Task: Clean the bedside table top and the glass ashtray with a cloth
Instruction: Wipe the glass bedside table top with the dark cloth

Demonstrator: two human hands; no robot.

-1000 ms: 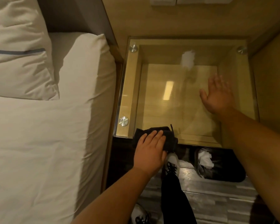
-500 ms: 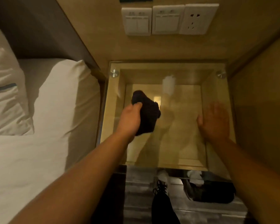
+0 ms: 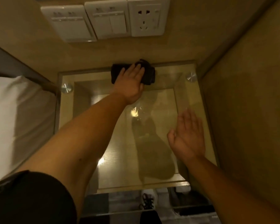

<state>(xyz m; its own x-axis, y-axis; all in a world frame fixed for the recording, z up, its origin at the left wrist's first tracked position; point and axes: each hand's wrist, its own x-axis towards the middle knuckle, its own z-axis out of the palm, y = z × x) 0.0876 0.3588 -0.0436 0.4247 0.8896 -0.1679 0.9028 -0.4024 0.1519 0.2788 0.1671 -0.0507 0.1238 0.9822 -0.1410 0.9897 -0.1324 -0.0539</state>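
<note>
The bedside table has a square glass top [image 3: 192, 101] held by round metal studs at its corners. A dark cloth [image 3: 149, 75] lies at the top's far edge, against the wall. My left hand [image 3: 131, 83] presses flat on the cloth, fingers spread over it. My right hand [image 3: 187, 136] rests flat and open on the glass at the right side, holding nothing. No ashtray is in view.
Two white switch plates [image 3: 107, 21] and a socket [image 3: 146, 16] sit on the wall just above the table. A white bed [image 3: 19, 113] lies to the left, a wooden side panel [image 3: 249, 94] to the right. My shoes [image 3: 148, 201] show on the floor below.
My left hand has carried the cloth from the near edge across the glass to the far edge by the wall. My right hand has stayed flat on the right side.
</note>
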